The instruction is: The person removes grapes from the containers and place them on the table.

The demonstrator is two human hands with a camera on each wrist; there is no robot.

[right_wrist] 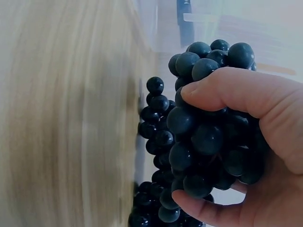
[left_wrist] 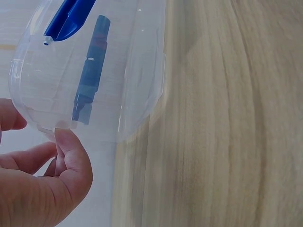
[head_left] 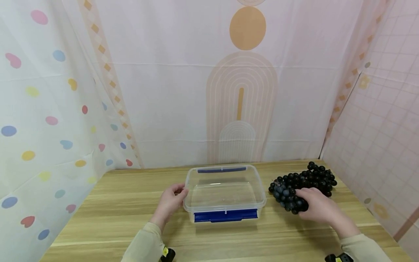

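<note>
Grapes (head_left: 302, 182), a dark bunch lying on the right of a wooden table (head_left: 114, 203), are gripped by the right hand (head_left: 315, 205). The fingers (right_wrist: 227, 92) are seen curled over the top of the cluster in the right wrist view, with the thumb (right_wrist: 203, 205) tucked beneath it, so that the near part of the bunch is enclosed. The rest of the bunch is spread out towards the far right corner of the table, just beside a pink gridded curtain (head_left: 376, 138).

A clear plastic container (head_left: 224, 189) with blue latches (head_left: 225, 215) is set at the middle of the table, open-topped and with nothing seen inside. Its left end is touched by the left hand (head_left: 168, 202). In the left wrist view the rounded corner of the container is met by the thumb tip (left_wrist: 71, 142), while the other fingers (left_wrist: 28, 158) are held loosely bent beside the wall; whether the rim is actually pinched cannot be told. The grapes and the container are kept near each other but apart.

A pale backdrop (head_left: 242, 83) printed with orange arches is hung behind the table, and a sheet dotted with coloured spots (head_left: 49, 120) at the left. Cream sleeves (head_left: 144, 245) are worn on both arms.
</note>
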